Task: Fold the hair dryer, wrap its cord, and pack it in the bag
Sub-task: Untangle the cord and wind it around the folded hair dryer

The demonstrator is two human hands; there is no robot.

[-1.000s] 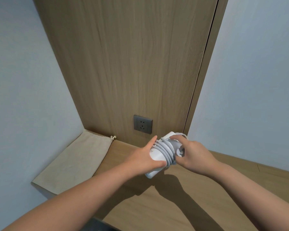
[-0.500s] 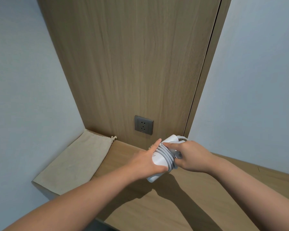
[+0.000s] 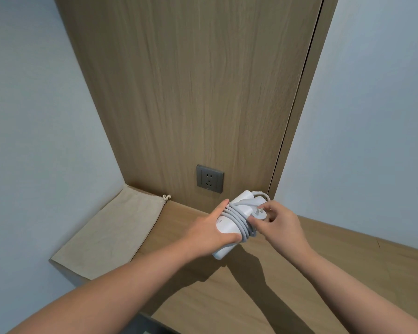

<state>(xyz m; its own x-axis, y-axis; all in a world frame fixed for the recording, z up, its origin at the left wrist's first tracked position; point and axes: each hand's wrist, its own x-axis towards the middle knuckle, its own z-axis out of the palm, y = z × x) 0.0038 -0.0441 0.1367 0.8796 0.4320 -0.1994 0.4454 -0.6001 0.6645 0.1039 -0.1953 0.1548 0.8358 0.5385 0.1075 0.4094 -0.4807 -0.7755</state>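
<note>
The white hair dryer (image 3: pixel 227 226) is folded and held above the wooden counter (image 3: pixel 263 280). Its grey cord (image 3: pixel 241 219) is wound round the body in several loops. My left hand (image 3: pixel 210 230) grips the dryer's body from the left, thumb below and index finger along the top. My right hand (image 3: pixel 275 222) pinches the plug (image 3: pixel 261 212) at the cord's end against the loops. The beige drawstring bag (image 3: pixel 106 232) lies flat on the counter's left end, its knotted drawstring toward the back wall.
A grey wall socket (image 3: pixel 209 178) sits in the wooden panel just above the counter, behind the dryer. Pale walls close in on both sides. The counter's front edge (image 3: pixel 140 312) runs below my left forearm.
My right hand has shifted from wrapping the cord over the dryer to pinching the plug beside the loops. The dryer has tilted slightly; my left hand keeps its grip.
</note>
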